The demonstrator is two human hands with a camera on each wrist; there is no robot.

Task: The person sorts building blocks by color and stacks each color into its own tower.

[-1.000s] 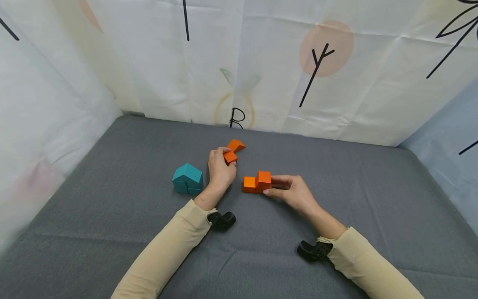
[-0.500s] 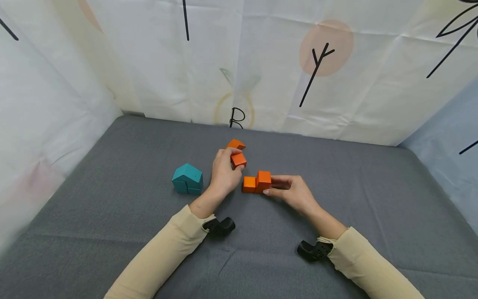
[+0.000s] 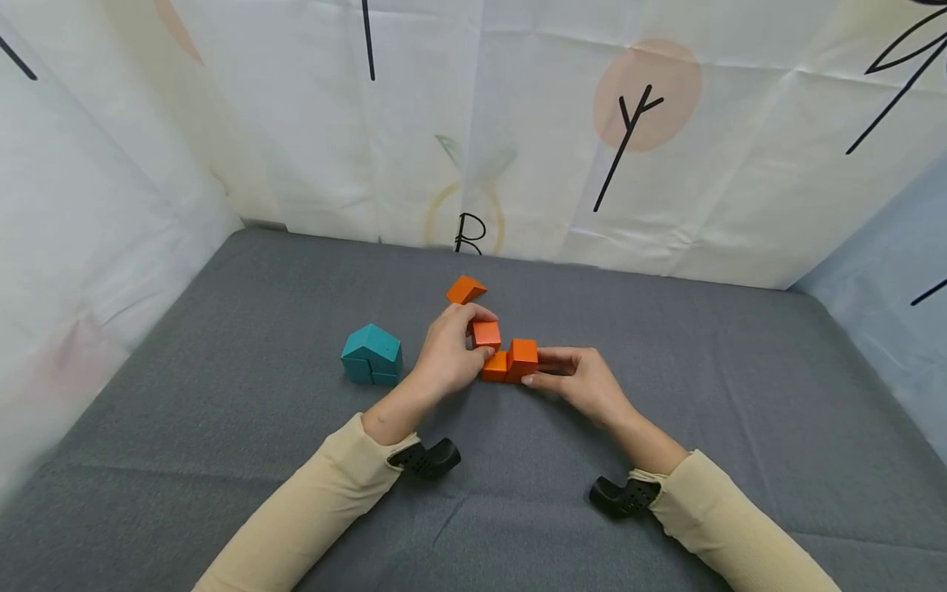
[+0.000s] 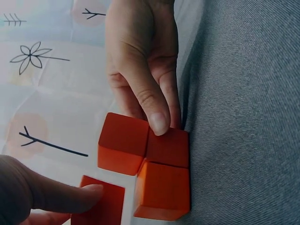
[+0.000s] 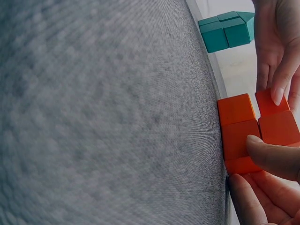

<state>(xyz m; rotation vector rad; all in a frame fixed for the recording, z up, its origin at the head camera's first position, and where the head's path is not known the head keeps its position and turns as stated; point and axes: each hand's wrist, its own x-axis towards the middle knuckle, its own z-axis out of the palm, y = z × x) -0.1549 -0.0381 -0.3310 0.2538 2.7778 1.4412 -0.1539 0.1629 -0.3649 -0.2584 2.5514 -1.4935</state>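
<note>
My left hand (image 3: 451, 352) pinches an orange cube (image 3: 486, 333) between thumb and fingers, raised over a lower orange cube (image 3: 494, 367). My right hand (image 3: 580, 382) grips a stack of two orange cubes (image 3: 523, 353) beside that lower cube, its thumb (image 5: 262, 149) on the bottom one. In the left wrist view the held cube (image 4: 110, 204) hangs apart from the upper stacked cube (image 4: 123, 140), while the lone bottom cube (image 4: 164, 190) sits against the stack. An orange triangular block (image 3: 466, 289) lies just beyond my left hand.
Left of my left hand stands a teal house-shaped group of blocks (image 3: 372, 353), also visible behind in the right wrist view. Grey cloth (image 3: 222, 353) covers the table. A white printed curtain (image 3: 333, 148) hangs along its back edge.
My left hand has carried its orange cube rightward and nearer, from beside the triangular block to above the lower cube. The right hand and its stack have stayed put.
</note>
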